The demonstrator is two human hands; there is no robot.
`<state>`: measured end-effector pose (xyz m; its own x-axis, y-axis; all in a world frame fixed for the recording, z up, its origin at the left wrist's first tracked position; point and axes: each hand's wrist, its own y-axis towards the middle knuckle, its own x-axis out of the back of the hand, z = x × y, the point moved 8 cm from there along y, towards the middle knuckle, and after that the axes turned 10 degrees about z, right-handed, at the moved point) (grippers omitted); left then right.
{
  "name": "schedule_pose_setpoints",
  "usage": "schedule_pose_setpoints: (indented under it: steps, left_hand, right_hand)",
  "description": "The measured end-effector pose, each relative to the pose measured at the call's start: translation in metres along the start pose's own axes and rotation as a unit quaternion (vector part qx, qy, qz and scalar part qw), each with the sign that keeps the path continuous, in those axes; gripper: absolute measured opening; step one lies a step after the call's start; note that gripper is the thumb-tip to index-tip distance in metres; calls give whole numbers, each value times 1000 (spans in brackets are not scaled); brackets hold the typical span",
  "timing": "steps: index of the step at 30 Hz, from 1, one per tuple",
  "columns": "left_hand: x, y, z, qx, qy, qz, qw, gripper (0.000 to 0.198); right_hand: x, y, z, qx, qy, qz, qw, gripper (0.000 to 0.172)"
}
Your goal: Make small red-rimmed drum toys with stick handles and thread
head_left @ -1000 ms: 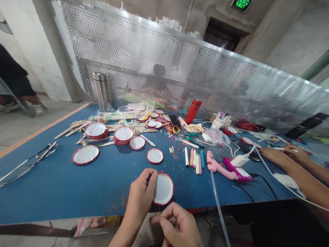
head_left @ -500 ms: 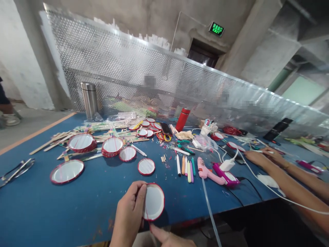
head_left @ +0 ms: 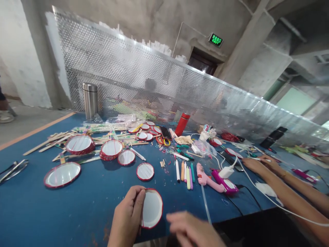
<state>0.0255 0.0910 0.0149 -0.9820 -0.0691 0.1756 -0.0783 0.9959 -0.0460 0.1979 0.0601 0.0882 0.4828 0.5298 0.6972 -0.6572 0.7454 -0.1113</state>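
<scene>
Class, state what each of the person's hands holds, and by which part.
The left hand pinches the round white red-rimmed disc by its left rim. The right hand is blurred; whether it holds anything cannot be told.

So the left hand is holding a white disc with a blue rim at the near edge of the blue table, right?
Not quite: the rim is red, not blue. The head view shows the left hand holding a white disc with a red rim at the near edge of the blue table.
</scene>
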Motion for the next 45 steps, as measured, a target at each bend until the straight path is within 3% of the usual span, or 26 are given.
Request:
schedule_pose_setpoints:
  steps: [1,3,5,8,12,17,26,31,40,45]
  left_hand:
    - [0,1,-3,-22,20,-3,1000,36]
    - [-1,1,-10,-59,51,-13,997,30]
    - [-3,0,-14,-78,69,-10,995,27]
    - [-8,0,-16,-86,86,13,993,29]
    - [-11,1,-12,-79,85,33,993,32]
    - [-13,3,-10,-76,76,47,993,31]
    - [-13,2,-13,-88,71,45,993,33]
    - [-13,2,-12,-83,68,48,993,34]
    - [-12,1,-13,-75,74,52,993,34]
    - [-11,0,-14,-83,66,31,994,31]
  right_hand:
    - [17,13,-5,-6,-26,-19,999,22]
    - [54,45,-15,-30,-199,-58,978,23]
    - [82,83,-34,-82,-376,-47,922,23]
    - [110,134,-65,-109,-417,-32,902,19]
    - [120,183,-94,-128,-438,-3,890,20]
    - [123,212,-103,-152,-461,9,874,28]
    - [118,231,-107,-175,-457,33,872,29]
    - [117,230,-104,-182,-438,14,880,30]
    - [127,176,-72,-135,-374,-56,916,16]
    - [120,149,-50,-81,-336,-103,933,19]
